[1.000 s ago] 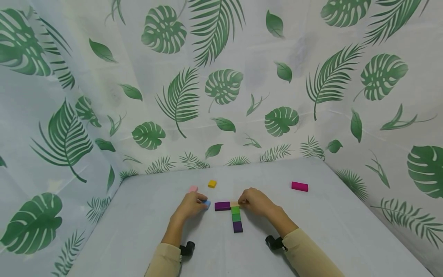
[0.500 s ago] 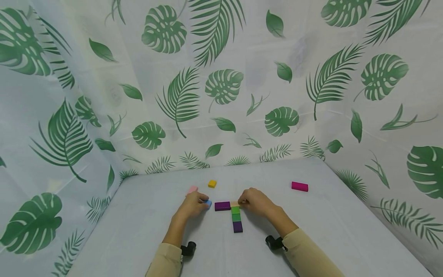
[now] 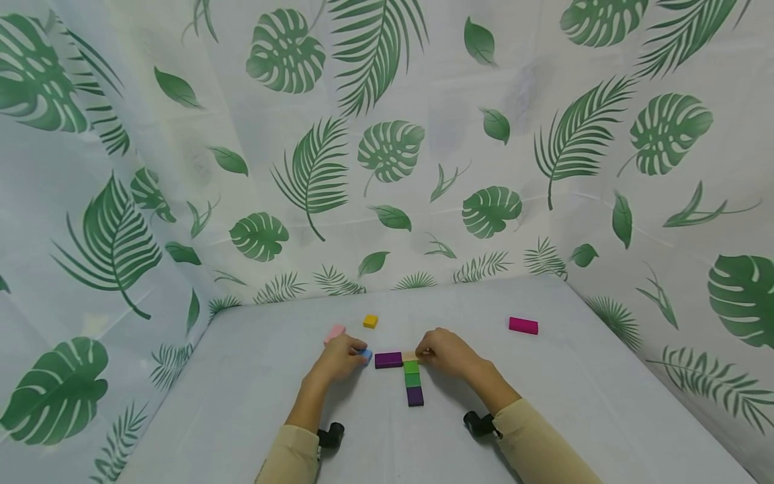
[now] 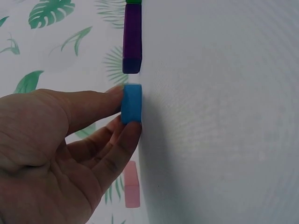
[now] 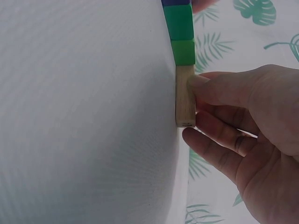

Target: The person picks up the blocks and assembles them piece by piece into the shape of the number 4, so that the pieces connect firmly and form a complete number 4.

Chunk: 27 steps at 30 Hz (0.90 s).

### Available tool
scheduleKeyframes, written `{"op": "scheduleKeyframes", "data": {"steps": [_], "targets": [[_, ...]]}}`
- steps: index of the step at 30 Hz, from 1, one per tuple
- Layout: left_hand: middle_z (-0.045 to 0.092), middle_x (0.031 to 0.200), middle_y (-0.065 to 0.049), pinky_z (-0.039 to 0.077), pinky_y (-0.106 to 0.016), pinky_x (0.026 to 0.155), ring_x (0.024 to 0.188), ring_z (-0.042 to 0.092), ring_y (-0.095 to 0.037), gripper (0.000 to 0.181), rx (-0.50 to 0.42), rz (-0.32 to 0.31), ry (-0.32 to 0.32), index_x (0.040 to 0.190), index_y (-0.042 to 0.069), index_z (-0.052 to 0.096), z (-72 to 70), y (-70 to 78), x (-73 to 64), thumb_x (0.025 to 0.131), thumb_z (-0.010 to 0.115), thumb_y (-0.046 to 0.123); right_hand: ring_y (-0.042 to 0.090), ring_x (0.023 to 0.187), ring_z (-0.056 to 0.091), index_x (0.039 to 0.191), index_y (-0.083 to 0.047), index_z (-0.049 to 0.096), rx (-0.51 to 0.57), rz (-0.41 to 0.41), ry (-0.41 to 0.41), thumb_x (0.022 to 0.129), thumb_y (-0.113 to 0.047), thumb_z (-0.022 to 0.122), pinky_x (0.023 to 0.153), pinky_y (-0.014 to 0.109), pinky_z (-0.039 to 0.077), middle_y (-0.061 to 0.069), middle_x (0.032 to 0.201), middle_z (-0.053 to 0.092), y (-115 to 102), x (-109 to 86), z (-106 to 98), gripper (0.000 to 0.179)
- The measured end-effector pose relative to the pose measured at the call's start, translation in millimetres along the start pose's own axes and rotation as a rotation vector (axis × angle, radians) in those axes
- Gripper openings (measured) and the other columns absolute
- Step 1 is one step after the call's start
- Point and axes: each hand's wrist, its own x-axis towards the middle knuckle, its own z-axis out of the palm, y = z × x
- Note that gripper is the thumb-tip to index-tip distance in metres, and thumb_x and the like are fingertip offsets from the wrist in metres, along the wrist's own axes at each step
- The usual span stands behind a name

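Between thumb and fingertips, my left hand (image 3: 340, 357) pinches a blue block (image 4: 131, 102) on the white table. A short gap separates this block from the long purple block (image 3: 388, 360) to its right. My right hand (image 3: 446, 351) pinches a plain wooden block (image 5: 185, 95), which lies against the purple block's right end. Running from the wooden block toward me is a green stretch of blocks (image 3: 412, 374), then a dark purple block (image 3: 414, 396). Part of the wooden block is hidden by the right fingers in the head view.
A pink block (image 3: 335, 331) lies just beyond the left hand, partly covered by it. Farther back sits a small yellow block (image 3: 371, 321). A magenta block (image 3: 523, 325) lies off to the right. Leaf-printed cloth (image 3: 393, 215) walls the table at the back and sides.
My left hand has slid slightly right with the blue block, narrowing the gap to the purple block and uncovering more of the pink one. The right hand stays in place.
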Motion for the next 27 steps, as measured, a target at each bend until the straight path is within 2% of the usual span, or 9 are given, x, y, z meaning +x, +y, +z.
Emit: {"op": "scheduleKeyframes", "data": {"steps": [27], "targets": [[0.072,0.125,-0.021,0.057,-0.05,0.095,0.113,0.07,-0.034,0.032,0.023,0.019,0.004,0.127,-0.004,0.071,2.7,4.1,-1.5,0.097,0.07,0.005,0.02,0.09,0.073,0.094,-0.006,0.083,0.012,0.02,-0.022,0.09,0.0,0.076,0.085,0.044,0.058,0.003,0.093,0.08,1.6,2.2,1.4,0.011]]}}
